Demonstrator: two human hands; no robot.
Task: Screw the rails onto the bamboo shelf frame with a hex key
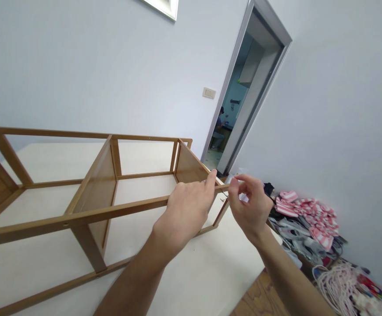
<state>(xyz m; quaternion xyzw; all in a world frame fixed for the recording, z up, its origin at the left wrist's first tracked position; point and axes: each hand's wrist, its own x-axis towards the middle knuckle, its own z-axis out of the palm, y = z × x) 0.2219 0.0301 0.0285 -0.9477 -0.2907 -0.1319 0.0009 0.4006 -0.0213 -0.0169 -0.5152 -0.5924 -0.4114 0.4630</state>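
A brown wooden shelf unit (121, 211) lies on its side on a white table (210, 272), with its shelf panels standing upright between the rails. Near the right end, my left hand (187, 204) is closed over the front upper rail, its index finger stretched toward the end panel (192, 166). Most of its other fingers are hidden behind the hand. My right hand (250, 202) is just off the rail's right end, thumb and fingertips pinched together. A thin dark piece shows by the rail end near these fingertips; I cannot make out what they hold.
Past the table's right edge, a pile with pink-and-white striped cloth (309, 215), plastic bags and a bundle of pale rope (337, 285) lies by the wall. A doorway (240, 87) opens behind, with a person (219, 127) seated in the far room. A light switch (208, 93) is on the wall.
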